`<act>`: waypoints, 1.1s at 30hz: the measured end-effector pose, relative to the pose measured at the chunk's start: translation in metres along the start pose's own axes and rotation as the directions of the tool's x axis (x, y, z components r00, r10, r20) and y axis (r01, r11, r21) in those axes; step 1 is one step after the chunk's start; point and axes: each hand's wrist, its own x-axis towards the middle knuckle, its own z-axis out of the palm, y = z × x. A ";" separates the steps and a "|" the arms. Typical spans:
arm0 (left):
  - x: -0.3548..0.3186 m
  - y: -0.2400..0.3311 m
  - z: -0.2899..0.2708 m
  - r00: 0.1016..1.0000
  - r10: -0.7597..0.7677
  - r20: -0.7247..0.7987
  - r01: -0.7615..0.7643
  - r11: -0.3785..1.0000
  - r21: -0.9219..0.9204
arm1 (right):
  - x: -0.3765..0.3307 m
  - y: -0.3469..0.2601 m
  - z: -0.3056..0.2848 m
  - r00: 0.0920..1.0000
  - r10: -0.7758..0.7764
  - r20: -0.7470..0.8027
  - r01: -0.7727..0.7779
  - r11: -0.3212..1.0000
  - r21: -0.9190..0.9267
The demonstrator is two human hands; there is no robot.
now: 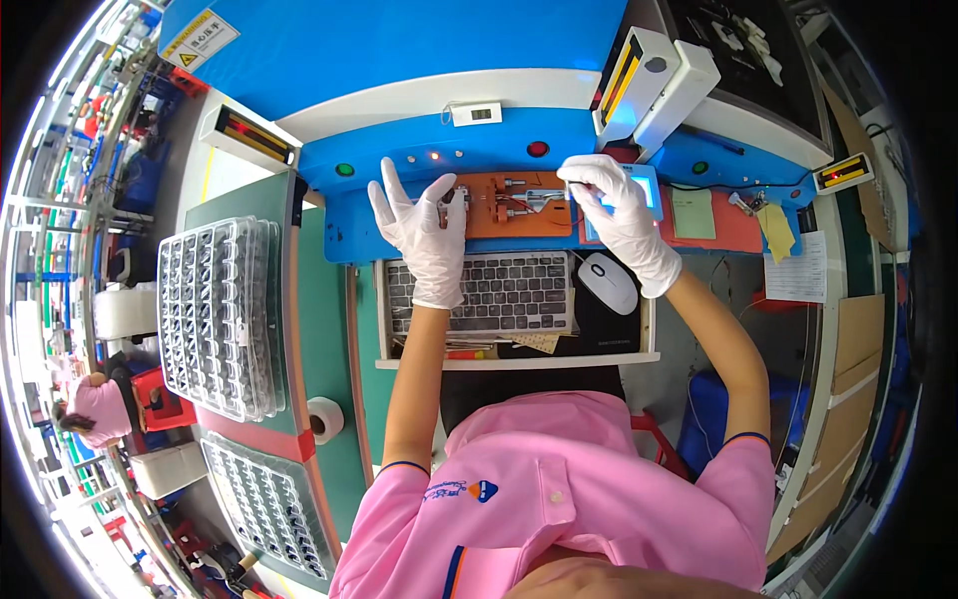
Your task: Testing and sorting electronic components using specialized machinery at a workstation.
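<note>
My left hand point(421, 235), in a white glove, is at the left end of an orange fixture point(539, 222). Its outer fingers stretch up and apart, while thumb and forefinger close around a small grey metal part point(461, 200). At the fixture's right end is my right hand point(619, 210), also white-gloved, with its fingertips pinched together. What lies in that pinch is too small to make out. Metal clamps point(514, 198) with red tips and a silver lever point(544, 197) sit on the fixture between both hands.
A keyboard point(519, 290) and white mouse point(609, 283) rest on a drawer below the fixture. Blue machine housing point(399, 55) rises behind, with light-curtain bars point(249, 137) beside it. Stacked clear trays point(215, 319) stand left. A small screen point(649, 190) is behind my right hand.
</note>
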 end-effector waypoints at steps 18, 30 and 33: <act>0.075 0.258 -0.005 0.841 0.541 0.015 -0.348 0.563 -0.750 | 0.072 -0.012 -0.133 0.938 -0.133 -0.321 0.104 0.989 -0.108; 0.206 0.408 0.241 0.998 0.065 -0.016 -0.066 0.917 -0.394 | 0.164 0.207 -0.303 0.571 0.667 -0.479 0.107 0.518 0.849; 0.211 0.385 0.300 0.948 0.092 0.305 -0.017 0.970 -0.242 | 0.151 0.243 -0.310 0.767 -0.005 -0.641 -0.414 0.759 -0.502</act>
